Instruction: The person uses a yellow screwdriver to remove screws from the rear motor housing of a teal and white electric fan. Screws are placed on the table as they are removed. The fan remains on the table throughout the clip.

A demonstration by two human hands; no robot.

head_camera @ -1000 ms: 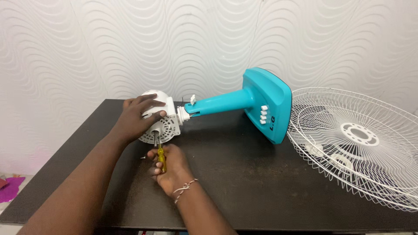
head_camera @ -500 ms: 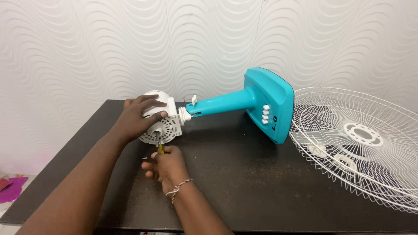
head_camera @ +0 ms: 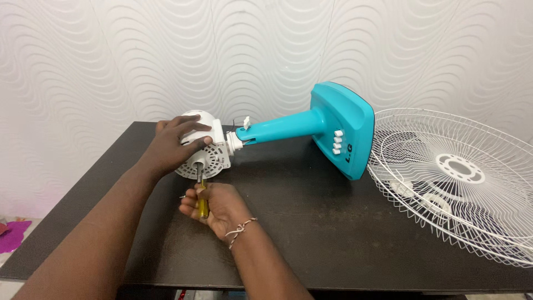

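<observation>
- Since earlier: right hand (head_camera: 214, 203) rotated, yellow screwdriver (head_camera: 202, 206) handle showing again.
- Left hand (head_camera: 175, 143) clamped over white fan motor housing (head_camera: 208, 153) on tabletop (head_camera: 288, 222).
- Right grip clenched on screwdriver.
- Best kept square to screw, pressing firmly.

White vented motor housing (head_camera: 206, 149); teal fan stand (head_camera: 327, 128), white buttons (head_camera: 336, 142); white wire grille (head_camera: 461, 178) at 3 o'clock; yellow-handled screwdriver (head_camera: 202, 204); black table (head_camera: 311, 222); white wave-patterned wall (head_camera: 266, 50).
</observation>
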